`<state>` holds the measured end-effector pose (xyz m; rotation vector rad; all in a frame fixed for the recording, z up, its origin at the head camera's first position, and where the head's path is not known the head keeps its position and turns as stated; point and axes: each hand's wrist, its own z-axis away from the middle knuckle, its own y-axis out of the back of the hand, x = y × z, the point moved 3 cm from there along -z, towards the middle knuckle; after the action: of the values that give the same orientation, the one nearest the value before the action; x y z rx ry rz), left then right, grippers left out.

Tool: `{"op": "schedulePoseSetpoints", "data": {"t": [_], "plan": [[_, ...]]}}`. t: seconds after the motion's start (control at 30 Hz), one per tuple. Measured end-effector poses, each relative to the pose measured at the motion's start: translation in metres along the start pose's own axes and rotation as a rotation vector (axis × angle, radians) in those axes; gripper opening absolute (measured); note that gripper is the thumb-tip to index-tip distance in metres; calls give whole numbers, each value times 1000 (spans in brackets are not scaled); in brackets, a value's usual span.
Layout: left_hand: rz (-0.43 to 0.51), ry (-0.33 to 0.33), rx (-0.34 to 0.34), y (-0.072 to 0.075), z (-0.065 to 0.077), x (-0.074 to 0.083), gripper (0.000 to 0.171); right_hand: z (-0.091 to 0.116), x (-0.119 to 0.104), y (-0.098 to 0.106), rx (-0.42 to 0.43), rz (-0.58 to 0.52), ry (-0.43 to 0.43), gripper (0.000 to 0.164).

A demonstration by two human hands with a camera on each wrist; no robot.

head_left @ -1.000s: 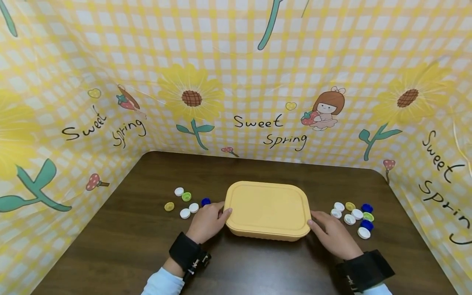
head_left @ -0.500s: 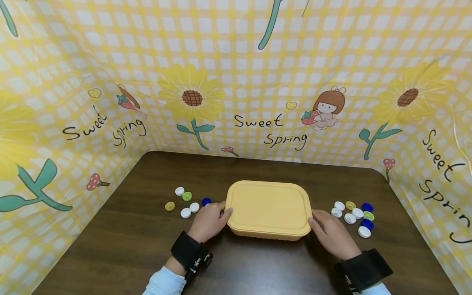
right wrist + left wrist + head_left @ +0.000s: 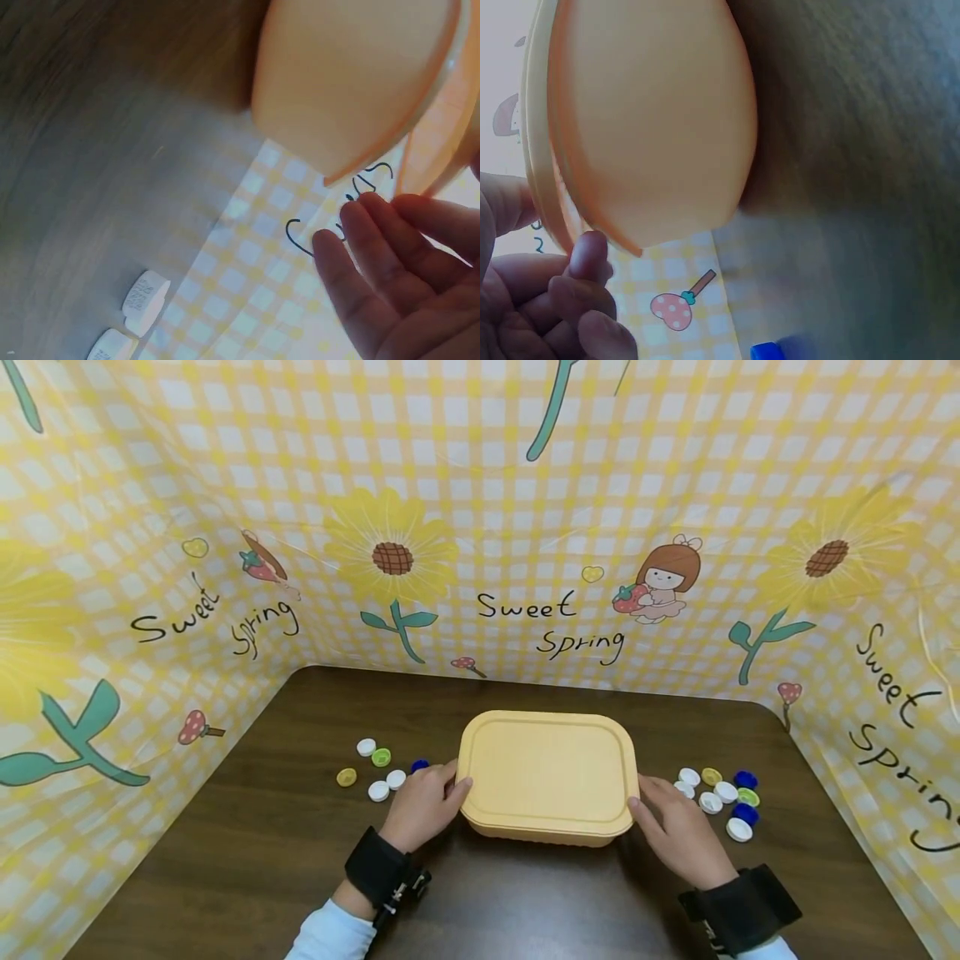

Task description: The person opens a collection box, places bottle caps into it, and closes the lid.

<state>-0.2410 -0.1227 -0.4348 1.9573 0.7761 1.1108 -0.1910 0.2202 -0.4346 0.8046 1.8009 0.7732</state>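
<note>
A yellow rectangular lid [image 3: 547, 768] sits over a matching plastic box [image 3: 660, 120]. Both wrist views show a gap between the lid's rim and the box's edge at the far side. My left hand [image 3: 420, 807] pinches the lid's left edge, thumb on top and fingers below the rim. At the opposite edge my right hand [image 3: 681, 833] pinches the lid the same way, its other fingers extended in the right wrist view. The box stands on the table, and its inside is hidden under the lid.
Several white, green, yellow and blue bottle caps [image 3: 378, 791] lie left of the box. Another group of bottle caps [image 3: 725, 792] lies beyond my right hand. A checked yellow cloth [image 3: 525, 510] hangs around the brown table [image 3: 225, 852] at the back and sides.
The lid has risen off the box, its far edge higher than before, with both hands holding its sides. The box and the bottle caps stay in place.
</note>
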Motion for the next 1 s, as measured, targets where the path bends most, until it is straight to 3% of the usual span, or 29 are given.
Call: {"op": "schedulePoseSetpoints", "data": {"t": [0.13,0.3,0.4,0.5,0.67,0.77,0.83,1.0], "plan": [[49,-26,73,8,4,3,36,4,-3,5,133,-21,64,42],[101,-111,184,21,11,8,32,11,-11,16,323,-79,183,37],[152,-175,244,30,17,10,29,16,-18,24,388,-127,239,38],[235,-225,259,40,23,11,27,23,-23,30,415,-160,269,38],[361,-359,203,51,36,11,27,36,-22,40,396,-184,351,40],[391,-481,168,54,45,9,28,45,-20,45,340,-206,410,27],[381,-560,145,56,51,8,23,50,-17,46,283,-243,447,19],[294,-746,92,55,65,7,28,62,-14,46,119,-307,493,24]]}}
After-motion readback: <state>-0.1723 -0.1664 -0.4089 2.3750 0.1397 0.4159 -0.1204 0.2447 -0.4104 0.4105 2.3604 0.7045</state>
